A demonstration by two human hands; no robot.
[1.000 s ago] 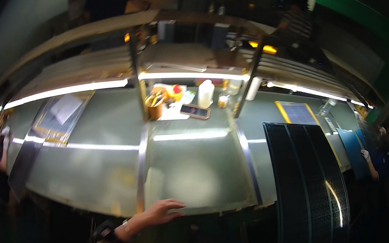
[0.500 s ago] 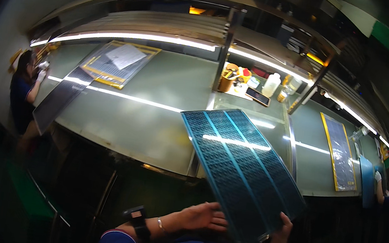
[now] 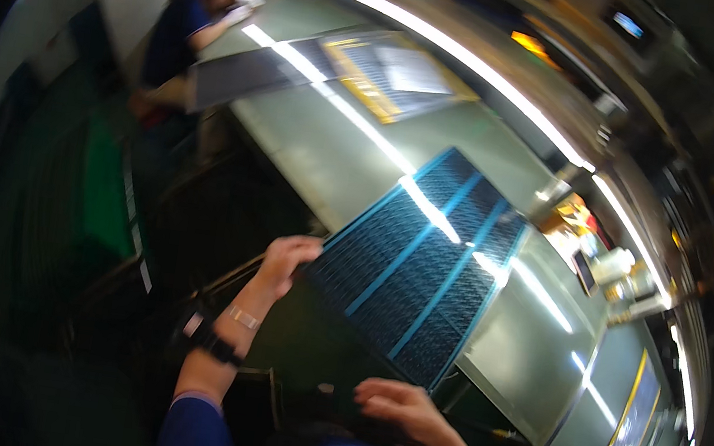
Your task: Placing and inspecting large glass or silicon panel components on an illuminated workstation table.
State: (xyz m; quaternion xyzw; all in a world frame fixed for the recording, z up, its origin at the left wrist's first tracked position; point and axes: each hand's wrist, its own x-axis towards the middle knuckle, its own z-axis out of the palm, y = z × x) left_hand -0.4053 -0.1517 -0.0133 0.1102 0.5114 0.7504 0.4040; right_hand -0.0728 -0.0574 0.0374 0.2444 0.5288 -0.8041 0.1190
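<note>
A dark panel [image 3: 411, 263] with bright blue stripes and blue edges lies tilted across the worktable's front edge, its near part jutting out over the floor. At its left corner is my left hand [image 3: 286, 263]. The fingertips come up to the panel's edge there, but blur hides whether they grip it. My right hand [image 3: 397, 404] is held just below the panel's near corner, apart from it. Its fingers are stretched out toward the left and nothing is in them.
Farther along the grey worktable [image 3: 293, 155] lie a long dark sheet [image 3: 245, 79] and a yellow-edged frame [image 3: 367, 88] with white paper [image 3: 410, 71] on it. A co-worker [image 3: 178, 38] stands at the far left. Bottles [image 3: 614, 264] and a phone [image 3: 583, 275] are on the right.
The view has turned to the right. The panel has gone from my right hand onto the table. My left hand has moved up to its left corner, and my right hand has come away.
</note>
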